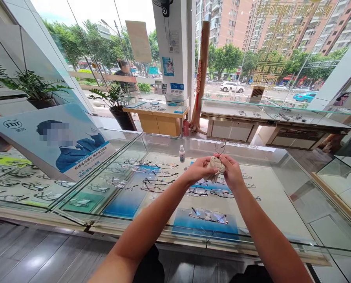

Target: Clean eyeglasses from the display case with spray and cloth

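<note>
Above the glass display case my left hand (199,169) is closed on a crumpled beige cloth (212,175). My right hand (232,169) is closed right beside it, its fingers pinching a pair of thin-framed eyeglasses (220,148). One lens rim stands up past the fingertips; the cloth and fingers hide much of the rest. A small white bottle (181,153) stands upright on the glass top, to the left of my hands. Under the glass lie rows of eyeglasses, with one gold-rimmed pair (208,215) on a blue card close to the front edge.
A large tilted advertising board (75,149) rests on the case at the left. Another glass case (343,177) is at the right. Across the aisle stand low display counters (234,114), a wooden post (203,70) and potted plants (121,104). A person (125,76) is near the doorway.
</note>
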`<state>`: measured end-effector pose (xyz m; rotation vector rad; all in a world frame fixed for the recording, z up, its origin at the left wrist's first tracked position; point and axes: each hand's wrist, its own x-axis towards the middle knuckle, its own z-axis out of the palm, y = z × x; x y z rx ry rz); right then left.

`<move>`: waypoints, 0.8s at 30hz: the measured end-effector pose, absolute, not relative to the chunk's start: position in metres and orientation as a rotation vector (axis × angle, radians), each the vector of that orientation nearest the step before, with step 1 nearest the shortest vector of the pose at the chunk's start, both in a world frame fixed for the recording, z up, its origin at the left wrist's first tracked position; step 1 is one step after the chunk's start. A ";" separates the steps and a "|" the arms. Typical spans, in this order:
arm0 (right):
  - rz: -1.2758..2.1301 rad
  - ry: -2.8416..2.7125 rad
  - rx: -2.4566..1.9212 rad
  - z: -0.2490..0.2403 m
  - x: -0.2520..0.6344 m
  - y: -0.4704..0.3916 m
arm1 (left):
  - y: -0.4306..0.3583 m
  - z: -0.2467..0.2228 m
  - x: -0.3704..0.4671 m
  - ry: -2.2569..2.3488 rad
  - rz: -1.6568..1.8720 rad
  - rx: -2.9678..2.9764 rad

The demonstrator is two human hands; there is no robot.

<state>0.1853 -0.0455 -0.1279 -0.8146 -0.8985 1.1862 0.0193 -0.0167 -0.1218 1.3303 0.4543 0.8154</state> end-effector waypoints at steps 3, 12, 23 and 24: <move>1.177 -0.942 -0.810 -0.130 0.185 -0.045 | -0.016 -0.125 0.023 0.493 0.895 1.365; 1.063 -1.049 -0.801 -0.138 0.185 -0.042 | -0.018 -0.124 0.028 0.540 0.991 1.386; 1.141 -0.925 -0.841 -0.131 0.189 -0.041 | -0.013 -0.120 0.015 0.408 0.766 1.438; 1.128 -0.944 -0.842 -0.133 0.189 -0.041 | -0.013 -0.121 0.017 0.424 0.792 1.440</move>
